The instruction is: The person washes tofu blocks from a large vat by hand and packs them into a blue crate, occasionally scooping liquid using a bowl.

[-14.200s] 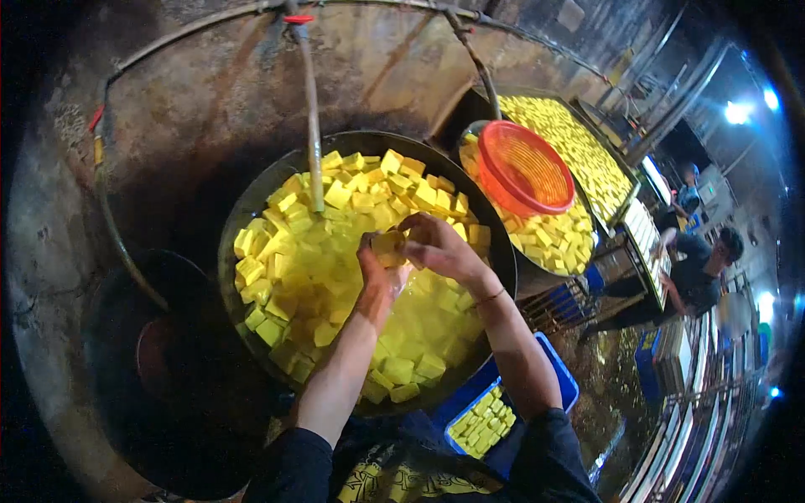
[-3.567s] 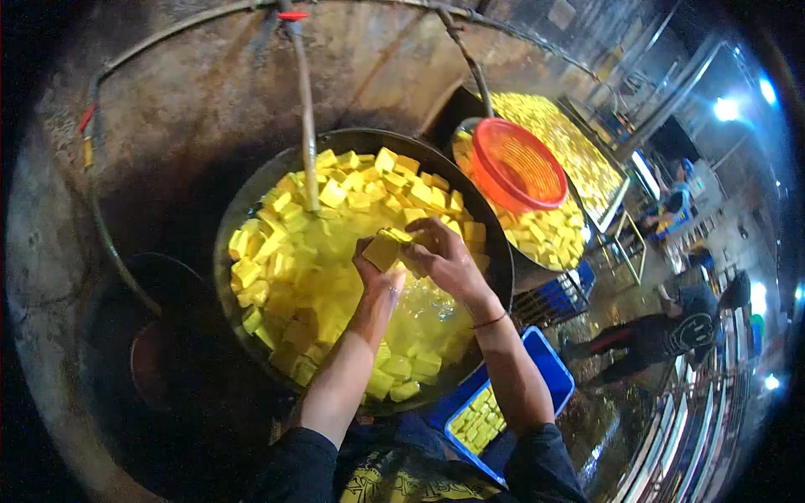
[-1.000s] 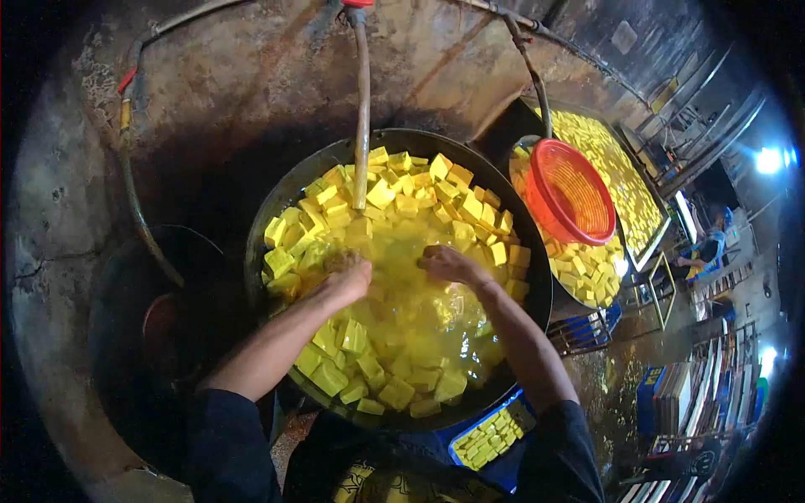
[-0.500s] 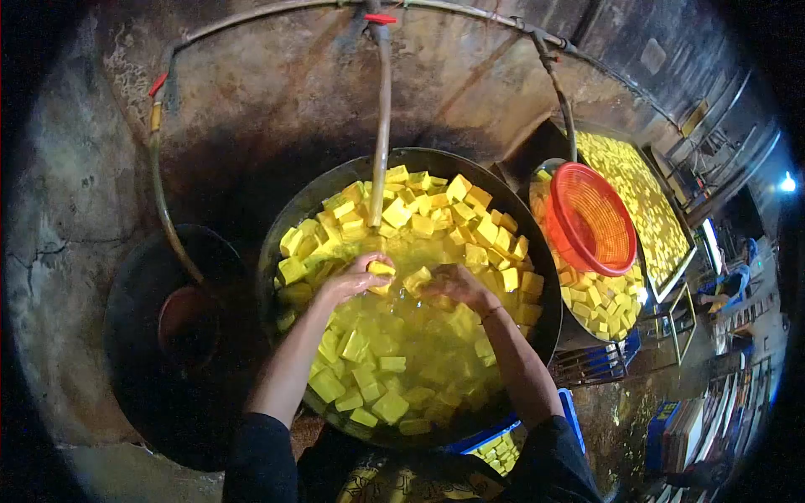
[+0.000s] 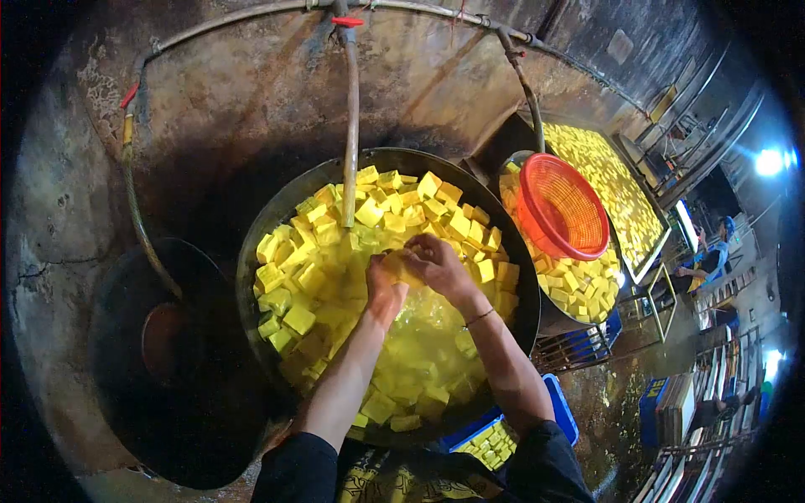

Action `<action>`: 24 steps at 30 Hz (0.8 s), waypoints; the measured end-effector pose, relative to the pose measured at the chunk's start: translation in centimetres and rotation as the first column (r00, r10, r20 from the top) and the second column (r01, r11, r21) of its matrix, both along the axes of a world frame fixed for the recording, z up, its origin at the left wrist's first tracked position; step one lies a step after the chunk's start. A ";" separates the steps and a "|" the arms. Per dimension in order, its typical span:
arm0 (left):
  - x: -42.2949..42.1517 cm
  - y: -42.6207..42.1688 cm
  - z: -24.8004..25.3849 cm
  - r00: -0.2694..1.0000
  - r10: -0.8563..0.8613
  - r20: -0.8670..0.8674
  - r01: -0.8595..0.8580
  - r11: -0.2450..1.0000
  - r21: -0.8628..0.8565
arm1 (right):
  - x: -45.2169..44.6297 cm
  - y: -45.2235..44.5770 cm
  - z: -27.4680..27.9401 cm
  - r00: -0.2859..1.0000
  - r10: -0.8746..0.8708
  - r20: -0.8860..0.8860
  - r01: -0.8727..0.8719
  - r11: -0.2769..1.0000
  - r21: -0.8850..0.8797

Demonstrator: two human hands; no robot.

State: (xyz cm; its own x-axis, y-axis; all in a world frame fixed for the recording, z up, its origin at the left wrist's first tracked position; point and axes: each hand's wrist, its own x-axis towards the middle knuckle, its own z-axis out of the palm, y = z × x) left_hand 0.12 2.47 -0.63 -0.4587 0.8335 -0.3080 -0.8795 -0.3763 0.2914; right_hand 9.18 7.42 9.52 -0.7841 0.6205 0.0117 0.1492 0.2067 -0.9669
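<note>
A big dark round vat holds yellowish water and many yellow blocks that look like tofu. Over its middle my two hands meet. My left hand is closed around a yellow tofu block, which the fingers partly cover. My right hand has its fingers curled against the same block from the right; whether it grips a second piece is hidden. Below the hands the water is foamy and stirred. A hose hangs down into the vat just behind them.
To the right, a red plastic basket rests on another vat of yellow blocks. Behind it lies a wide tray of blocks. A blue crate stands near my right elbow. A dark drum is at left. A person is far right.
My hands have come together and lifted from the water surface, the right one moving left to the block at the left hand. The view has shifted slightly right.
</note>
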 end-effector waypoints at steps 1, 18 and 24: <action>0.2 0.2 0.6 0.992 -0.017 0.127 0.007 0.996 0.085 | -0.2 -0.4 -0.5 0.997 -0.012 -0.079 0.022 0.993 0.119; -12.2 -6.8 8.8 0.952 0.289 0.097 -0.296 0.953 0.064 | -0.8 -2.4 -8.5 0.802 0.287 0.523 -0.336 0.942 -0.002; -12.8 -9.2 8.5 0.940 0.323 0.106 -0.330 0.943 0.051 | -5.2 -7.5 -5.8 0.838 0.234 0.494 -0.494 0.710 0.502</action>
